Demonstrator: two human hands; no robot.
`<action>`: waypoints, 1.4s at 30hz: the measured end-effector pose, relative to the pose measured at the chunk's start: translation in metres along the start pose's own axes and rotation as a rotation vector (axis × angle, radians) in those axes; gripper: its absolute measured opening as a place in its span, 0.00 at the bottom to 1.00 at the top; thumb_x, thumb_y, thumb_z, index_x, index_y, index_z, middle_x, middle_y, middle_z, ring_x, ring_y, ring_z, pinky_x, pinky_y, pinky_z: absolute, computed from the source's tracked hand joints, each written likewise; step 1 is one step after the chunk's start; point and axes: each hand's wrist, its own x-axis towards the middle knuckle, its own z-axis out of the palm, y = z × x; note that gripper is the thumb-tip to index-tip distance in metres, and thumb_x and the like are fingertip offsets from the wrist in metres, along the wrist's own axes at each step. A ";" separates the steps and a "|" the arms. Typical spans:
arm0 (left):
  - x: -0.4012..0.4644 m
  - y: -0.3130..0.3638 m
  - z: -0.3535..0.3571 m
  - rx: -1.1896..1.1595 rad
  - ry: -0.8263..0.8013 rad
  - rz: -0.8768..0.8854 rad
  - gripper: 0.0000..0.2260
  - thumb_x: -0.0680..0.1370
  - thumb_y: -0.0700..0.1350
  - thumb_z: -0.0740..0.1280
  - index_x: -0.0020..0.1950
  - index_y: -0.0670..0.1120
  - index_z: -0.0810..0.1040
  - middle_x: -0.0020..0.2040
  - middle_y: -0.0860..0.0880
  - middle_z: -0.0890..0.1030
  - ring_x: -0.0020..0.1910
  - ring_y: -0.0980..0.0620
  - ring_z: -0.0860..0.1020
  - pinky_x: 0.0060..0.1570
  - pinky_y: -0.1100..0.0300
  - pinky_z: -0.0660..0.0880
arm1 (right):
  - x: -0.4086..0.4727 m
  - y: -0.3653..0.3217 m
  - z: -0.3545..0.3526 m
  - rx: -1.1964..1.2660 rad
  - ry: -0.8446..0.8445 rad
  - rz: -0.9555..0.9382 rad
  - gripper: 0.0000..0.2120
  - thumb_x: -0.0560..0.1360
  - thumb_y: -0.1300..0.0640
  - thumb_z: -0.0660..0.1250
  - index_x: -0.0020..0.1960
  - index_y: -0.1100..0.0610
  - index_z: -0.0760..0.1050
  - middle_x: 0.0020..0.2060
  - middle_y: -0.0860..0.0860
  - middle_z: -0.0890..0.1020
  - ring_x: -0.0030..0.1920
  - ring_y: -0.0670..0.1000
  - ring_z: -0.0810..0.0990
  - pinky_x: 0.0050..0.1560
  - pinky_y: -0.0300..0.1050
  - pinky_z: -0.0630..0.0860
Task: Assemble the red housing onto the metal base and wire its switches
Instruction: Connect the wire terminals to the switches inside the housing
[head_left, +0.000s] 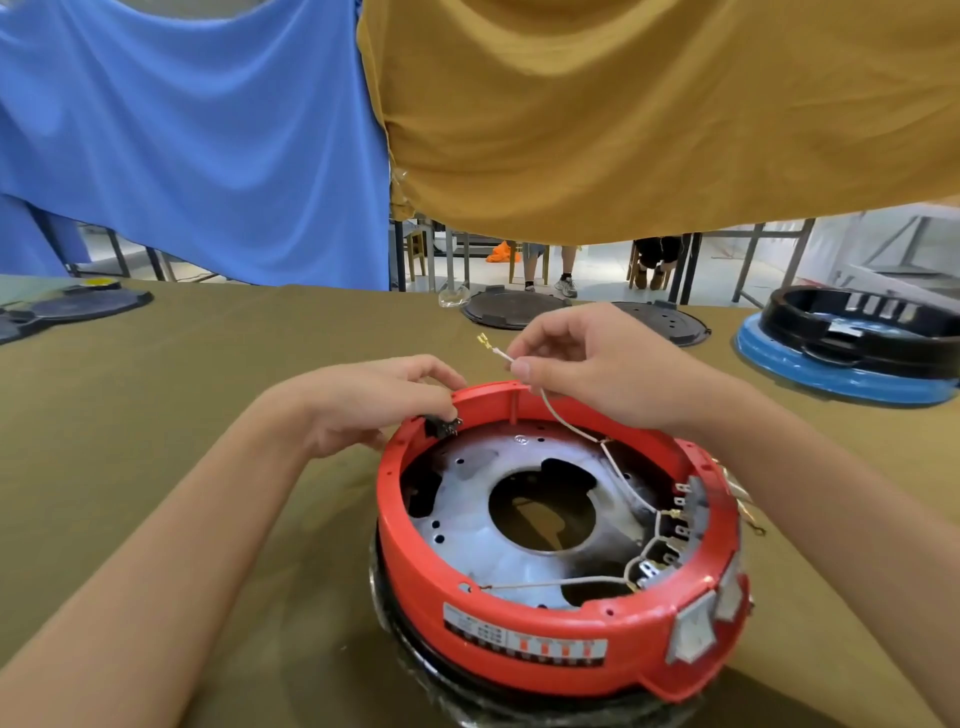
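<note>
- On the olive-covered table (156, 415), the red housing (519, 618) sits over the metal base (467, 525).
- Left hand (363, 402) pinches a black switch (441, 427) at the housing's far rim.
- Right hand (587, 364) pinches a white wire (558, 418), its brass terminal (484, 343) raised.

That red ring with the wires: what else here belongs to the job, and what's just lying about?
In use: red housing, metal base, white wire pinched by right hand, black switch held by left hand.
Lying about: black lids, blue-and-black housing.
</note>
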 end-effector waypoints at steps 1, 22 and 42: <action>-0.001 0.001 0.001 0.004 -0.018 0.001 0.11 0.78 0.42 0.66 0.58 0.55 0.78 0.43 0.52 0.81 0.41 0.53 0.79 0.41 0.58 0.73 | 0.000 0.000 -0.003 -0.017 -0.001 -0.018 0.02 0.77 0.56 0.70 0.48 0.53 0.81 0.39 0.52 0.84 0.38 0.44 0.79 0.43 0.38 0.77; 0.010 -0.003 0.031 -0.143 -0.027 0.189 0.10 0.82 0.45 0.61 0.60 0.52 0.79 0.55 0.45 0.84 0.50 0.50 0.83 0.54 0.55 0.78 | -0.003 -0.003 -0.004 -0.199 -0.323 0.149 0.09 0.74 0.64 0.62 0.49 0.52 0.77 0.34 0.49 0.82 0.33 0.46 0.82 0.36 0.42 0.81; 0.008 -0.002 0.037 -0.186 -0.047 0.149 0.11 0.83 0.45 0.58 0.62 0.50 0.77 0.57 0.44 0.83 0.50 0.52 0.81 0.55 0.58 0.76 | -0.010 -0.007 0.019 -0.393 -0.154 0.091 0.08 0.74 0.60 0.68 0.38 0.53 0.81 0.30 0.45 0.82 0.30 0.42 0.80 0.34 0.37 0.79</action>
